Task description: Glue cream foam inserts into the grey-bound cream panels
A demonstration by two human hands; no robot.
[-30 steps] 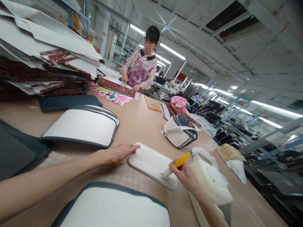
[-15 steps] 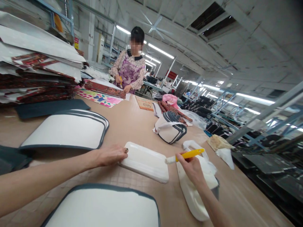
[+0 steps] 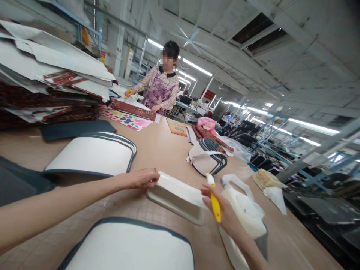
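Observation:
A white rectangular tray-like piece (image 3: 177,195) is tilted up off the table, its near edge raised. My left hand (image 3: 142,178) grips its left end with fingers closed. My right hand (image 3: 222,210) holds its right end and also a yellow-handled brush (image 3: 215,202), which points upward with its white tip up. Just right of that hand stands a white plastic jug (image 3: 247,215) with a handle.
A white panel with dark edging (image 3: 132,247) lies at the near edge; a stack of similar panels (image 3: 92,153) lies left. Curved panels (image 3: 208,157) sit beyond. Tall sheet piles (image 3: 50,86) stand far left. A person in a purple apron (image 3: 161,92) works at the far end.
The white piece lay flat and now is lifted and tilted by both hands. The brush swung from pointing sideways over the jug to pointing up, with my right hand moved onto the piece.

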